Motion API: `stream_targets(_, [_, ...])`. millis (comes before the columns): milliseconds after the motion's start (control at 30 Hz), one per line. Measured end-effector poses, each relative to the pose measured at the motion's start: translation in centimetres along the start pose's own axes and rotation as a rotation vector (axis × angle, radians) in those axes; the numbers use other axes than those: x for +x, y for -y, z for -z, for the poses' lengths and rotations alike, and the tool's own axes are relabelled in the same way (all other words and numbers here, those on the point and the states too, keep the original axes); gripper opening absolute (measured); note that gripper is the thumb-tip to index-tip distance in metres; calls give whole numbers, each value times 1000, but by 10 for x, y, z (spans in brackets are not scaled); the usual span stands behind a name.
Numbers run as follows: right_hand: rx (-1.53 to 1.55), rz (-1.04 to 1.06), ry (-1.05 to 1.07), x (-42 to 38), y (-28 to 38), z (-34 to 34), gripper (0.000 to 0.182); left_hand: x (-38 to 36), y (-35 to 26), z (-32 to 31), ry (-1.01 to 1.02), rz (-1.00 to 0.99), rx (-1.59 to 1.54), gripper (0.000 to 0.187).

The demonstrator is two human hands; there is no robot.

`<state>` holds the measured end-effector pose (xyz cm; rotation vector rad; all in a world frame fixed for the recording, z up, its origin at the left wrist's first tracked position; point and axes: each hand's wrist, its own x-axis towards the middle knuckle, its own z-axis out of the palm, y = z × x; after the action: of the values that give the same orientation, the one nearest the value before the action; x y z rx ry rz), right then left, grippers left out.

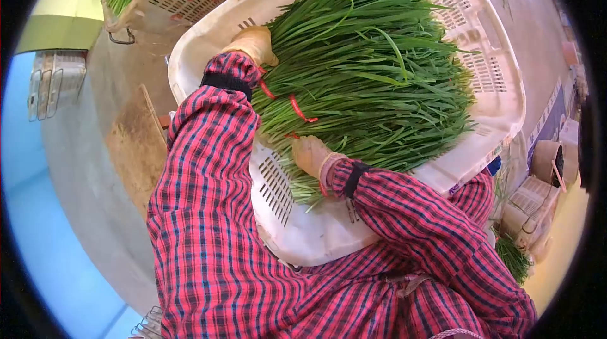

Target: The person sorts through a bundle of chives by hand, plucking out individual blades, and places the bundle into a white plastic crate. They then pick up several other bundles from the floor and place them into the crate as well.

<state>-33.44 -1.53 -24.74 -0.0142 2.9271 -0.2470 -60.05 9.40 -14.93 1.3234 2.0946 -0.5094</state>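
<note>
Green chive bundles (373, 67) tied with red bands, gripped between gloved left hand (255, 43) and right hand (311, 154), inside white slotted plastic crate (487, 67).

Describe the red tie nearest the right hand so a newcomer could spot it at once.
Start at the big white slotted basket filling the middle of the view, heaped with long green chives. Near the cut ends lies a gloved right hand. Just above it a red tie curves across the stalks, unlike the other red band beside the left hand.
</note>
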Motion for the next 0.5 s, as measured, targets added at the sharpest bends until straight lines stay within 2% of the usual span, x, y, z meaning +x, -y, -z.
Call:
stream_targets(67, [-86, 82, 103, -3, -2, 13, 15, 2, 2, -1, -1, -23, -18, 61])
stream_targets(300, [111, 228, 67, -20, -9, 37, 9, 1, 2, -1, 3, 28, -26, 58])
stream_targets(400, [198, 202, 43, -31, -13, 57, 11, 2, -3, -3, 18, 58, -15, 57])
stream_targets(500, [222, 166, 112, -21, -16, 42, 11, 2, 0, 2, 23, -20, 16, 59])
